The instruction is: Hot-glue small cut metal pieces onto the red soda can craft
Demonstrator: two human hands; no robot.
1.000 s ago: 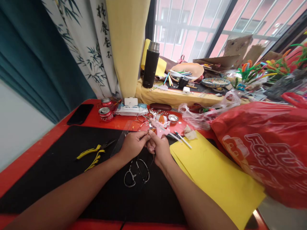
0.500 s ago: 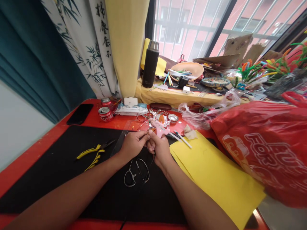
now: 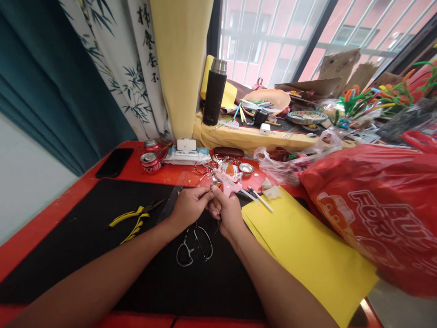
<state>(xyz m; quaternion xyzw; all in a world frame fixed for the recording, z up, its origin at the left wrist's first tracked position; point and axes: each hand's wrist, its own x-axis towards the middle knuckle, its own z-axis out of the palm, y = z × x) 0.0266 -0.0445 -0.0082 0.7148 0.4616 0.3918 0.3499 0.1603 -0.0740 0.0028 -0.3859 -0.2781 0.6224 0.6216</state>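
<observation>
My left hand and my right hand meet over the black mat, thumbs and forefingers pinched together at the tips. Whatever they pinch is small and mostly hidden by the fingers. A thin dark strand hangs below my right hand. Just behind the fingers lies a pink glue gun, with a whitish stick out of its back end. Two silvery wire loops, like an eyeglass frame, rest on the mat below my hands. Yellow-handled pliers lie with their jaws apart, left of my left hand.
Yellow sheets and a white pen lie at the right, beside a bulging red plastic bag. Along the back stand red cans, a wipes pack and shiny scraps. A phone lies at far left.
</observation>
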